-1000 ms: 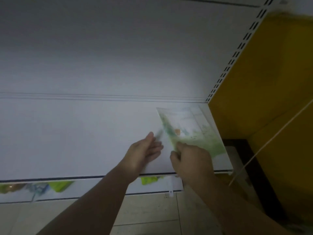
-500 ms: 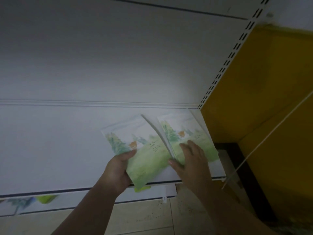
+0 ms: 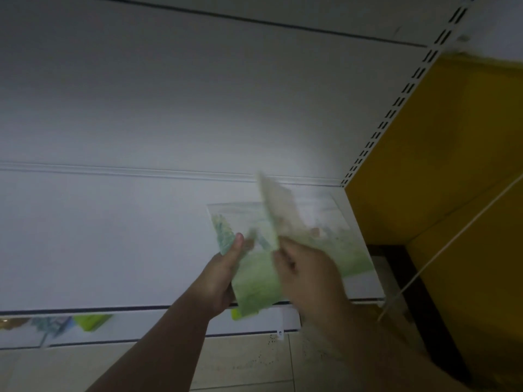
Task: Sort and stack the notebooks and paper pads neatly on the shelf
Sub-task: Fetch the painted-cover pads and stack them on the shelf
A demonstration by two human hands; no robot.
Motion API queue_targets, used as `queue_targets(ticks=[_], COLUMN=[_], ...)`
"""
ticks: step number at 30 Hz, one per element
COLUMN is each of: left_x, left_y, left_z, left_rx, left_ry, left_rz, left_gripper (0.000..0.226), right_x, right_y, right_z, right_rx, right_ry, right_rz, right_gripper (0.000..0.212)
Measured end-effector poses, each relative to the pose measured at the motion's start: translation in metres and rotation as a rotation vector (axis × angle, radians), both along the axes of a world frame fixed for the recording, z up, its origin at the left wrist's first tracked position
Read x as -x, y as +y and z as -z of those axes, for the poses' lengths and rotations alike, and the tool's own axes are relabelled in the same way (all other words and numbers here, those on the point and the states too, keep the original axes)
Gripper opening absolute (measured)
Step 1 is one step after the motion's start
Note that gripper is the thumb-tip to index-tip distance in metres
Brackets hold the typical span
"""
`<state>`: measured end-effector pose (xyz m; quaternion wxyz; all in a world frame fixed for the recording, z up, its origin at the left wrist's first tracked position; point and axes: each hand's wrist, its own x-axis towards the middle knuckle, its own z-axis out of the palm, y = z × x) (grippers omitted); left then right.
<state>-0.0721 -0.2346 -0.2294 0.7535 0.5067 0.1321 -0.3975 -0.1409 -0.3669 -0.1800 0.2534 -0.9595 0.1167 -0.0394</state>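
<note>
My left hand (image 3: 223,274) grips a thin notebook (image 3: 252,278) with a green landscape cover by its left edge, held over the front of the white shelf (image 3: 113,244). My right hand (image 3: 305,274) pinches another notebook (image 3: 278,210), blurred and tilted up on edge between the two. A further landscape notebook (image 3: 339,239) lies flat on the shelf at the right end, close to the yellow side panel. The raised notebook hides part of the ones beneath it.
The yellow panel (image 3: 452,179) and a slotted white upright (image 3: 396,108) close off the shelf's right end. A lower shelf (image 3: 56,329) holds several green and coloured items. A thin pale rod (image 3: 452,239) slants across the right. Tiled floor lies below.
The notebook in my left hand has slid right toward the one by the yellow panel. My right hand left the flat notebook and now lifts another one up on edge.
</note>
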Motion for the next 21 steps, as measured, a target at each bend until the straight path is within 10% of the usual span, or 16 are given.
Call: queue_targets(ticks=[3, 6, 17, 21], left_x=[0.000, -0.002, -0.017, -0.007], left_y=[0.002, 0.002, 0.025, 0.027], left_z=[-0.007, -0.011, -0.004, -0.009], left_rx=[0.052, 0.006, 0.053, -0.021], left_ry=[0.043, 0.074, -0.103, -0.152], left_rz=[0.045, 0.101, 0.037, 0.034], left_gripper=[0.036, 0.016, 0.065, 0.048], right_x=[0.006, 0.010, 0.026, 0.015], right_y=[0.028, 0.000, -0.065, -0.067], right_z=[0.018, 0.033, 0.073, 0.057], right_rx=[-0.080, -0.357, 0.195, 0.266], right_ry=[0.103, 0.001, 0.144, 0.157], right_rz=[-0.225, 0.045, 0.048, -0.001], right_gripper=[0.034, 0.035, 0.063, 0.068])
